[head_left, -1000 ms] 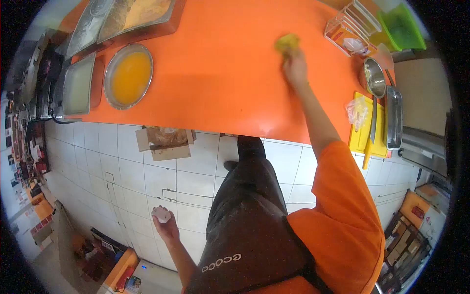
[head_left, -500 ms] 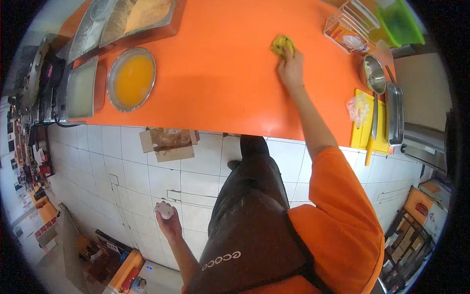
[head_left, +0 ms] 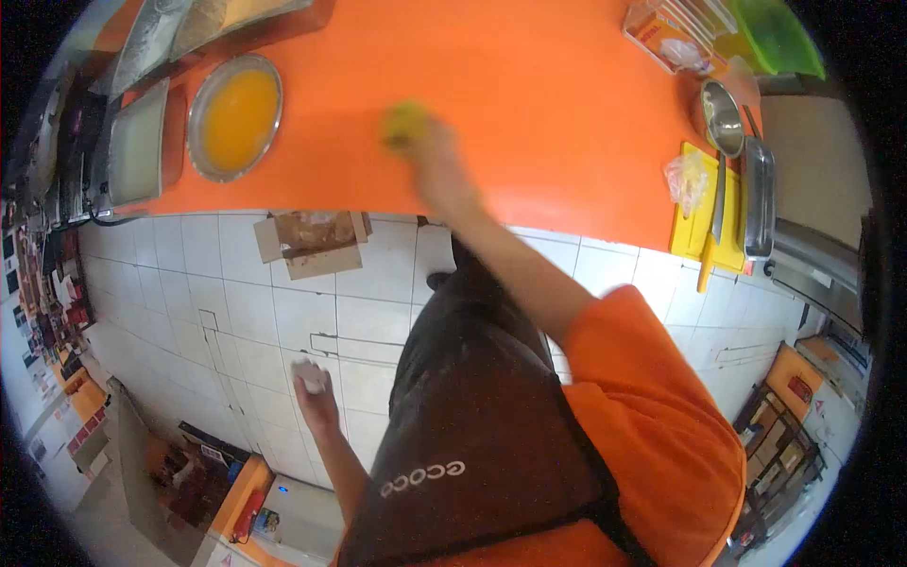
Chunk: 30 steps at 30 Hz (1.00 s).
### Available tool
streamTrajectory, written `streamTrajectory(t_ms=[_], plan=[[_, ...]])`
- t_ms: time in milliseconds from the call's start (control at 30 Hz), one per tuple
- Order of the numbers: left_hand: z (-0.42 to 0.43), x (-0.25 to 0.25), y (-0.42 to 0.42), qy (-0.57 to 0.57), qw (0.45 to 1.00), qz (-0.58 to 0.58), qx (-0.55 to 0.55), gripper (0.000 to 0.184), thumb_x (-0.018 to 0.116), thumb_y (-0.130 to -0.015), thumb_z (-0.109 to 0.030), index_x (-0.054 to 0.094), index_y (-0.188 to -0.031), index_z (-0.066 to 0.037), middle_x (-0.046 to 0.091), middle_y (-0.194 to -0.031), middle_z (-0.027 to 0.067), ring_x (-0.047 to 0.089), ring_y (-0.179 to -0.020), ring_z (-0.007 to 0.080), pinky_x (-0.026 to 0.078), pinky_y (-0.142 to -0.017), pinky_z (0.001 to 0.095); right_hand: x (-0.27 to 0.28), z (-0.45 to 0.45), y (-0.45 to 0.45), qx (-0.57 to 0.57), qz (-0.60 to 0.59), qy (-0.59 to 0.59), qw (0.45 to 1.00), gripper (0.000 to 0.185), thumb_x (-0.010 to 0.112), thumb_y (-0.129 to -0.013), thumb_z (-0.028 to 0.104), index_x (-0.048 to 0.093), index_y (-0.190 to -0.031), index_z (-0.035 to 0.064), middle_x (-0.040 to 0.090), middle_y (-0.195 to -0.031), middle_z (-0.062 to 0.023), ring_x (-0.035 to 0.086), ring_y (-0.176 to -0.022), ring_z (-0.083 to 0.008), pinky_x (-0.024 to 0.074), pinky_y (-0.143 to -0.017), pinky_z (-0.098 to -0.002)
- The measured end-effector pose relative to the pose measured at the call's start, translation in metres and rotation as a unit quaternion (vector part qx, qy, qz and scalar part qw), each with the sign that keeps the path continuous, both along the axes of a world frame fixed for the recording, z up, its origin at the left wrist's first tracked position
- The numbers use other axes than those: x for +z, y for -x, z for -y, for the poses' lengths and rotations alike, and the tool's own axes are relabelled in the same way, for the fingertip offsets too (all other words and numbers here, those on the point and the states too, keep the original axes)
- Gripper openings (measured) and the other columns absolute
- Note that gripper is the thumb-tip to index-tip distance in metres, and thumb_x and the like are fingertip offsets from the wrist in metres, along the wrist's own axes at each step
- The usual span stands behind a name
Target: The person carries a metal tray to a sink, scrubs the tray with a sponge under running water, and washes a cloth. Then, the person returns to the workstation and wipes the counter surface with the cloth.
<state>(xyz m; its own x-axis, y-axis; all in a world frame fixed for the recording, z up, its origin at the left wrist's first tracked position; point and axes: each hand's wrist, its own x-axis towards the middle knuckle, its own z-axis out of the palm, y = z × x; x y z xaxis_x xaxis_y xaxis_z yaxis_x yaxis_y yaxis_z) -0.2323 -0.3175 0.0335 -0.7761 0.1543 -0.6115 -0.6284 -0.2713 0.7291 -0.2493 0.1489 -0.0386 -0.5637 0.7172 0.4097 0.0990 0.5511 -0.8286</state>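
A yellow-green cloth (head_left: 404, 126), blurred by motion, lies against the orange tabletop (head_left: 510, 113) under the fingers of my right hand (head_left: 439, 170). My right arm reaches across the table's front edge. Low on the left, away from the table and above the tiled floor, my left hand (head_left: 319, 402) is closed on a small whitish, roundish object (head_left: 310, 376). To the left of the cloth stands a round metal bowl (head_left: 194, 123) with orange-yellow liquid (head_left: 238, 118) in it.
Metal trays (head_left: 170, 61) and a container of pale liquid (head_left: 139, 151) stand at the left. At the right are a wire rack (head_left: 675, 33), a steel bowl (head_left: 723, 118), a yellow board (head_left: 694, 227) with a knife (head_left: 718, 203), and a metal tray (head_left: 759, 208). A cardboard box (head_left: 326, 263) sits below.
My right hand has swept the cloth leftward and slightly nearer the table's front edge. My left hand still holds the whitish object. The whole view has shifted a little.
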Motion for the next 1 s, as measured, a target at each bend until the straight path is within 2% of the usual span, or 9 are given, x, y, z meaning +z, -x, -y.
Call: streamTrajectory(t_ms=[133,267,433,533,600,667,833,867,1000], plan=[[-0.053,0.025,0.042,-0.034,0.998,-0.045,-0.018,0.055,0.058,-0.095,-0.034,0.039,-0.142,-0.013,0.050,-0.135,0.0054,0.049,-0.120,0.0189,0.038,-0.103,0.0400,-0.011,0.022,0.027,0.133,0.121,-0.192,0.965,0.038,0.044,-0.089,0.005,0.056,-0.125,0.0067,0.053,-0.127,-0.0222,0.043,-0.125,-0.0384,0.0355,-0.107,-0.0453],[-0.009,0.041,0.029,0.018,0.998,-0.056,0.023,0.056,0.057,-0.096,-0.036,0.038,-0.143,-0.014,0.050,-0.134,0.0048,0.049,-0.119,0.0186,0.037,-0.103,0.0400,0.002,-0.069,-0.077,-0.042,0.130,-0.046,0.990,0.042,0.048,-0.086,0.004,0.051,-0.128,0.0036,0.050,-0.130,-0.0240,0.046,-0.121,-0.0408,0.0370,-0.103,-0.0495],[0.047,0.021,-0.015,0.067,0.995,-0.043,0.052,0.058,0.058,-0.095,-0.038,0.036,-0.144,-0.015,0.049,-0.134,0.0047,0.048,-0.120,0.0191,0.037,-0.104,0.0402,-0.017,-0.072,-0.080,-0.191,0.308,-0.252,0.897,0.052,0.053,-0.082,0.002,0.041,-0.132,-0.0081,0.042,-0.134,-0.0316,0.042,-0.125,-0.0460,0.0330,-0.105,-0.0555],[0.014,0.012,-0.001,0.053,0.997,-0.059,-0.012,0.060,0.059,-0.094,-0.036,0.035,-0.144,-0.013,0.046,-0.136,0.0061,0.046,-0.122,0.0205,0.037,-0.104,0.0407,-0.034,0.000,0.037,-0.031,0.089,-0.137,0.986,0.050,0.052,-0.084,0.006,0.047,-0.134,0.0039,0.042,-0.137,-0.0266,0.042,-0.127,-0.0416,0.0274,-0.111,-0.0517],[-0.021,0.020,0.016,0.045,0.996,-0.068,-0.026,0.061,0.060,-0.094,-0.035,0.035,-0.144,-0.011,0.045,-0.137,0.0071,0.045,-0.123,0.0212,0.037,-0.104,0.0411,-0.002,0.028,0.068,0.065,0.169,-0.210,0.961,0.044,0.051,-0.084,0.006,0.054,-0.128,0.0082,0.043,-0.138,-0.0243,0.042,-0.126,-0.0388,0.0292,-0.110,-0.0511],[-0.027,0.033,0.025,0.050,0.994,-0.090,-0.032,0.061,0.060,-0.094,-0.034,0.035,-0.144,-0.010,0.045,-0.136,0.0078,0.045,-0.122,0.0215,0.038,-0.103,0.0413,-0.021,0.011,0.048,0.070,0.019,-0.097,0.993,0.041,0.051,-0.084,0.006,0.057,-0.125,0.0065,0.044,-0.136,-0.0250,0.041,-0.127,-0.0385,0.0290,-0.110,-0.0511],[0.049,0.002,0.003,0.101,0.994,-0.048,-0.003,0.058,0.060,-0.094,-0.031,0.036,-0.142,-0.010,0.048,-0.132,0.0081,0.048,-0.118,0.0212,0.041,-0.100,0.0406,0.050,-0.091,-0.153,-0.131,0.178,-0.113,0.969,0.043,0.049,-0.081,-0.001,0.058,-0.122,0.0057,0.061,-0.121,-0.0146,0.055,-0.115,-0.0339,0.0426,-0.099,-0.0443],[0.062,-0.002,-0.007,0.120,0.992,-0.033,0.010,0.057,0.060,-0.094,-0.031,0.037,-0.142,-0.010,0.049,-0.132,0.0082,0.048,-0.118,0.0213,0.042,-0.099,0.0403,0.024,-0.129,-0.205,-0.169,0.216,-0.221,0.936,0.049,0.050,-0.080,-0.002,0.051,-0.129,0.0058,0.064,-0.114,-0.0159,0.060,-0.106,-0.0336,0.0467,-0.092,-0.0405],[0.087,-0.012,-0.040,0.157,0.987,0.019,0.037,0.056,0.062,-0.094,-0.028,0.038,-0.141,-0.011,0.050,-0.130,0.0089,0.049,-0.117,0.0221,0.043,-0.097,0.0394,0.041,-0.103,-0.229,-0.331,0.178,-0.043,0.926,0.053,0.045,-0.076,-0.009,0.054,-0.127,0.0016,0.053,-0.131,-0.0207,0.052,-0.115,-0.0385,0.0426,-0.097,-0.0470]])
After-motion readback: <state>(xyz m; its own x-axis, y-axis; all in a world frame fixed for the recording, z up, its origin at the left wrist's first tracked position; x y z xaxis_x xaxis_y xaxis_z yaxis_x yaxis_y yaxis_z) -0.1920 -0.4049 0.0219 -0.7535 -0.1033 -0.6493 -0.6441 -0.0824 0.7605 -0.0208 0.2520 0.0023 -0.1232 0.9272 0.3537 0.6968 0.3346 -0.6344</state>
